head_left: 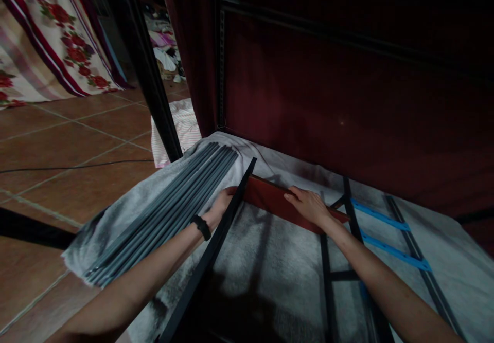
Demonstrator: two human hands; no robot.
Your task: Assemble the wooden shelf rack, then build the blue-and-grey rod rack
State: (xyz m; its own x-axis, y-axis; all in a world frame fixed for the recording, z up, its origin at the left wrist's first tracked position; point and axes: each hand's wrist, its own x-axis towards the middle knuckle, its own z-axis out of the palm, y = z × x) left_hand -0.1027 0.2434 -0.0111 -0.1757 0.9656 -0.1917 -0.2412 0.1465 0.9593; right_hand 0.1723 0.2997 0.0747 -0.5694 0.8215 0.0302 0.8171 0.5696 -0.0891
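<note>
In the head view, two bare hands work at one reddish-brown board (266, 199), which stands on its long edge over the blanket. The right hand (309, 206) is closed over the board's upper edge; the left hand (223, 203), with one black wristband (201, 227), is at the board's left end, its fingers partly hidden by one long dark bar (214, 240), so I cannot tell whether it grips board or bar. This bar slants across the board's left end; one dark frame (326, 281) shows by its right end. Farther right of the board lie two blue strips (395, 251), across dark bars. Left of the board is one bundle of grey tubes (175, 209), too tightly packed to count. Under the board spreads one pale blanket (297, 271), shadowed in front. Behind the board hangs a maroon curtain (309, 86); well to its left are one dark slanting post (148, 65), a tiled floor (104, 132) with one cable (77, 167), one striped cloth (185, 127) and one flowered cloth (65, 29)
</note>
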